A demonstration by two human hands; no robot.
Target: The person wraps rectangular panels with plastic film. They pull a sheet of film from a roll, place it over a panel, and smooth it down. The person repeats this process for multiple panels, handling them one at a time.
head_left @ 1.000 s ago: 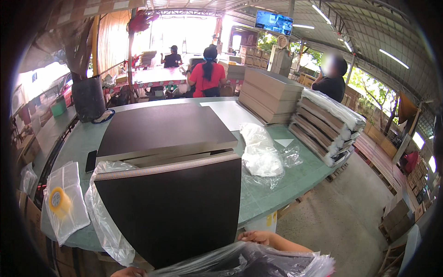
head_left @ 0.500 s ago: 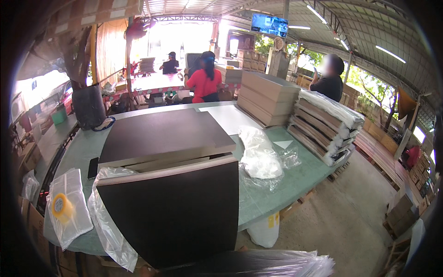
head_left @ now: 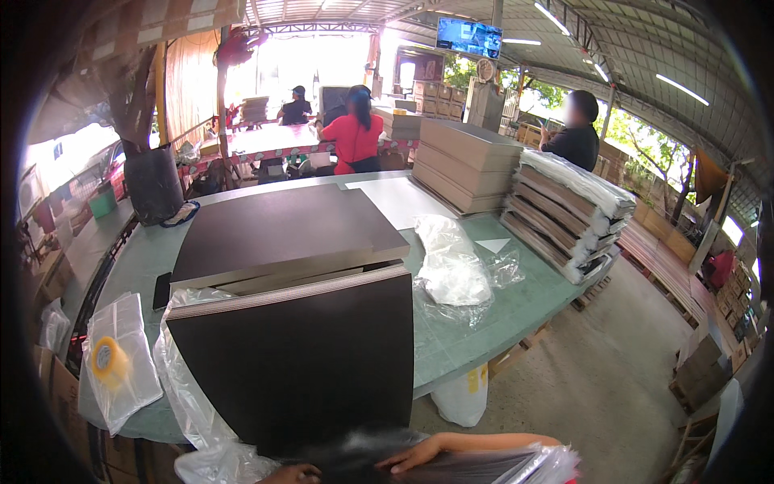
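Observation:
At the lower edge lies a dark flat pack in clear plastic wrap (head_left: 516, 468), its bunched end to the right. My right hand (head_left: 415, 456) rests on it, fingers stretched out over the dark surface. My left hand (head_left: 294, 473) is by its left part, fingers pointing right and partly cut off by the picture's edge. Just beyond stands a stack of black boards (head_left: 302, 363), tilted against the table edge. Crumpled clear plastic bag (head_left: 181, 387) hangs at the boards' left side. Behind them a large dark board stack (head_left: 282, 230) lies flat on the green table (head_left: 459, 351).
Left on the table are a yellow tape roll (head_left: 109, 360) on flat plastic bags (head_left: 133, 395) and a dark phone (head_left: 162, 290). Crumpled plastic (head_left: 451, 262), grey-brown boards (head_left: 463, 165) and wrapped packs (head_left: 564, 214) stand right. A person in red (head_left: 355, 141) works farther back.
Both my hands have come into clear view at the lower edge, on the wrapped pack. Crumpled plastic now shows beside my left hand. The view has shifted slightly.

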